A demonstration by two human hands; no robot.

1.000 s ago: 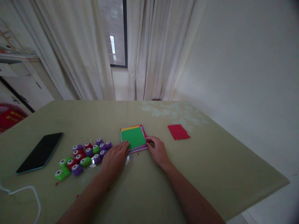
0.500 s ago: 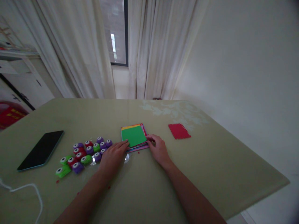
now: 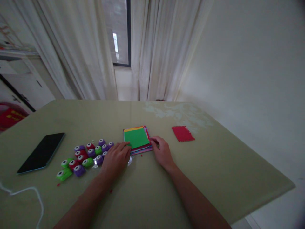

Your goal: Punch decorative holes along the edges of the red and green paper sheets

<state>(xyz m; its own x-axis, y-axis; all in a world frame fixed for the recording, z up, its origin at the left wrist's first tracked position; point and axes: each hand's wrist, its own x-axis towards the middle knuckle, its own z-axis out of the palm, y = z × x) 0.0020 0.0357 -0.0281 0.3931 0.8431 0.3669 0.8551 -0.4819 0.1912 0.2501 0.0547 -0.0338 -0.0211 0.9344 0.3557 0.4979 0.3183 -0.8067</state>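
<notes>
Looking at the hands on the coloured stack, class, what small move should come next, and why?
Probably the right hand should nudge the right edges inward while the left hand steadies the near left corner. The green sheet doesn't line up with the sheets beneath: a yellow strip shows beyond its far edge, and others stick out right and near.

The bare left forearm (image 3: 91,192) slants inward from the lower left, with the bare left hand (image 3: 116,158) palm down, fingers reaching forward and right. Opposite, the bare right forearm (image 3: 192,192) angles in; the bare right hand (image 3: 162,152) curls inward, thumb near index finger.
</notes>
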